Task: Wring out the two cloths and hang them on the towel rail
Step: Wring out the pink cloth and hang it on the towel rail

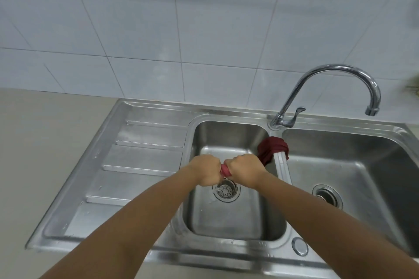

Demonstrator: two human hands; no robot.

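Observation:
My left hand (205,172) and my right hand (246,171) are both clenched on a pink-red cloth (225,170), fists almost touching, above the drain of the small middle sink basin (226,133). Only a short twisted piece of that cloth shows between the fists. A second, dark red cloth (273,148) lies bunched over the divider between the two basins, just right of my right hand. No towel rail is in view.
A chrome tap (335,70) arches over the right basin (362,161), its lever near the divider. A ribbed steel drainboard (140,158) lies to the left, beige counter (45,138) beyond it. White tiled wall behind.

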